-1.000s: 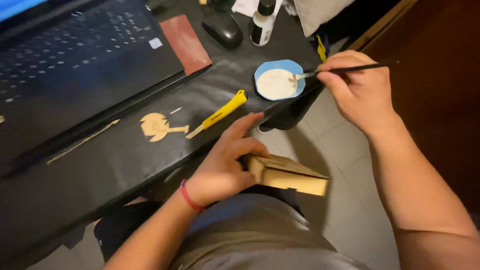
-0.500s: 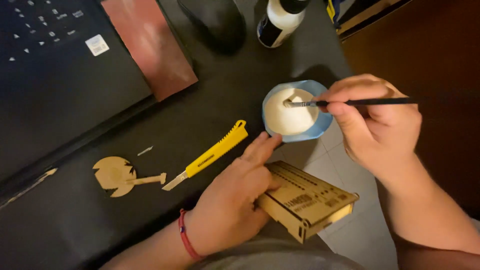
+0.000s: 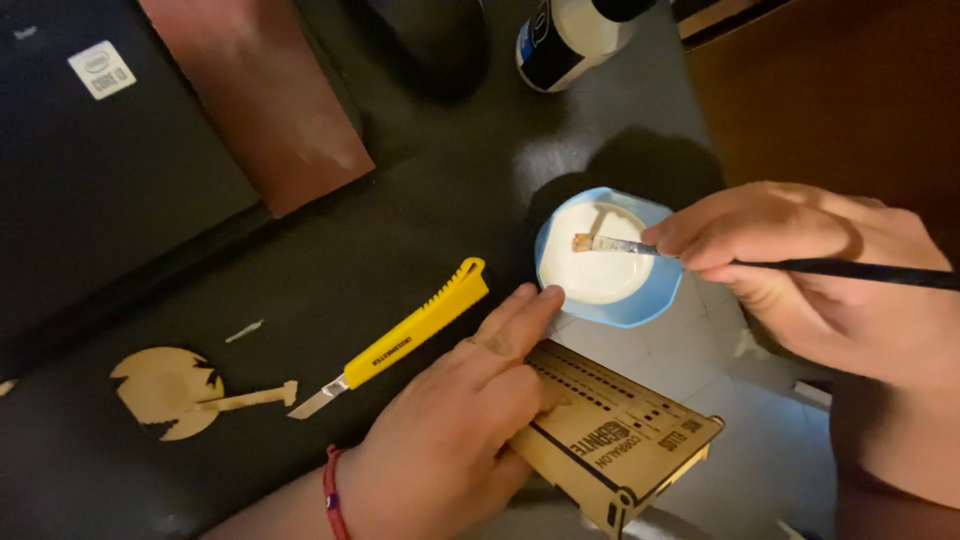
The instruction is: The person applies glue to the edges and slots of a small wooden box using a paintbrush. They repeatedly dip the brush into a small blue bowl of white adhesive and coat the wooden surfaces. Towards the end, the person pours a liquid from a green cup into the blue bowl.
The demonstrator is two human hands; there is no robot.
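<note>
A dark, dull desk top (image 3: 420,230) fills most of the view, lit dimly from above. At the far left sits the corner of a black laptop (image 3: 110,170), and a reddish-brown flat pad (image 3: 265,100) lies just beside it. Nearer the front edge a thin wooden cut-out (image 3: 175,392), shaped like a round crown on a stem, lies flat on the desk, with a small pale chip a little above it. To its right a yellow utility knife (image 3: 405,338) lies at a slant, its blade out and pointing toward the cut-out. The left hand (image 3: 455,420), a red band at its wrist, is curled over a laser-cut wooden box (image 3: 615,445), pressing it down at the desk's edge with the forefinger stretched out toward a small blue dish (image 3: 650,305). The dish holds white glue and sits at the very edge of the desk. Behind it stand a black mouse (image 3: 430,40) and a white bottle (image 3: 570,30). The right hand (image 3: 810,275) pinches a thin black brush (image 3: 700,255) between thumb and fingers, bristles dipped in the glue. Pale floor tiles (image 3: 740,420) show beyond the desk edge, and a brown wooden panel (image 3: 840,90) rises at the far right.
</note>
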